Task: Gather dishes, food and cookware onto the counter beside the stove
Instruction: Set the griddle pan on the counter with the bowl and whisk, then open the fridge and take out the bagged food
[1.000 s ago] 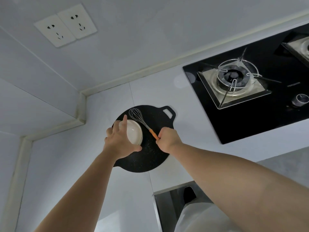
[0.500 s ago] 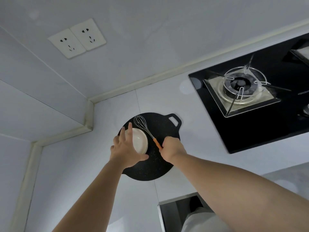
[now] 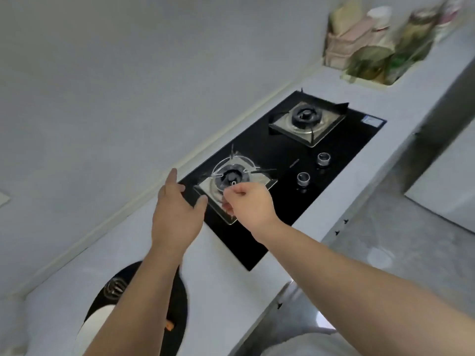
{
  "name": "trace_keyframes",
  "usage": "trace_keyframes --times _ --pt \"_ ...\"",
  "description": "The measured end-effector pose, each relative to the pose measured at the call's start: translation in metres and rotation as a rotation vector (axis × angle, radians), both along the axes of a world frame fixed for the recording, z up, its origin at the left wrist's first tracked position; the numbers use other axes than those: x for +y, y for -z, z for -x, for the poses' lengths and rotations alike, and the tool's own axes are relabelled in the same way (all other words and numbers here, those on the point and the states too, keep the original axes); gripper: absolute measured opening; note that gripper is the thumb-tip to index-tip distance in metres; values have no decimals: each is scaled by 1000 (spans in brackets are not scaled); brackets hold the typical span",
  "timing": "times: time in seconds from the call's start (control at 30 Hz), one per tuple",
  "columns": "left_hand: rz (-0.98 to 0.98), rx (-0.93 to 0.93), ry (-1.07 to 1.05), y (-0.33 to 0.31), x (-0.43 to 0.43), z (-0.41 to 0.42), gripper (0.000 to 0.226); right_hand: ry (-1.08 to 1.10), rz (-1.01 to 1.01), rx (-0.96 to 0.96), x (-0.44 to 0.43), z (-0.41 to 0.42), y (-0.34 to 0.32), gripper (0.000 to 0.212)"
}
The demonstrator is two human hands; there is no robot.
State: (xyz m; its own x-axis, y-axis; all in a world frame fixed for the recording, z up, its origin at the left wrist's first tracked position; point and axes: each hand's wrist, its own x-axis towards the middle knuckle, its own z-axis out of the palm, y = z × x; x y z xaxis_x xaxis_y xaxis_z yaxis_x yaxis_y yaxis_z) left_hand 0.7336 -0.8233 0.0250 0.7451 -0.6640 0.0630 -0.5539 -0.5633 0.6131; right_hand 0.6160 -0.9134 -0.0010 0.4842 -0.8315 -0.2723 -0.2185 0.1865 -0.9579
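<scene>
Nearest, at the bottom left, the round black griddle pan (image 3: 99, 305) lies flat on the white counter (image 3: 231, 291). It carries a white bowl (image 3: 91, 330) and a whisk (image 3: 115, 289), whose wire head shows on one side of the left forearm and whose orange handle tip shows on the other. The forearm crosses over the pan, so how the bowl and whisk touch cannot be made out.

Further out, both hands are raised at the near end of the black glass gas hob (image 3: 295, 201). The left hand (image 3: 177, 214) is spread, fingers straight and thumb out, over the hob's left edge, gripping nothing. The right hand (image 3: 250, 204) is curled into a loose fist in front of the near burner (image 3: 232, 176), with nothing visible in it.

Beyond them come the two knobs (image 3: 303, 178) and the far burner (image 3: 305, 116). Past the hob's far end, a blurred cluster of bottles and jars (image 3: 380, 47) stands in a tray on the counter.

The pan set sits beside the stove, back and to the left of both hands – that part looks done. Anything left to gather probably lies the other way, along the counter's long axis from near left to far right, and the right hand is the closer one to that end.
</scene>
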Motion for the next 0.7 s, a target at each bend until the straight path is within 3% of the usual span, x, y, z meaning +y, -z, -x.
trace_keyframes --times 0.3,0.7 --pt "197 92 411 -43 -220 187 66 528 67 -153 -160 215 -66 22" --pt "243 396 647 -66 -434 415 41 851 154 -122 -327 457 -77 21"
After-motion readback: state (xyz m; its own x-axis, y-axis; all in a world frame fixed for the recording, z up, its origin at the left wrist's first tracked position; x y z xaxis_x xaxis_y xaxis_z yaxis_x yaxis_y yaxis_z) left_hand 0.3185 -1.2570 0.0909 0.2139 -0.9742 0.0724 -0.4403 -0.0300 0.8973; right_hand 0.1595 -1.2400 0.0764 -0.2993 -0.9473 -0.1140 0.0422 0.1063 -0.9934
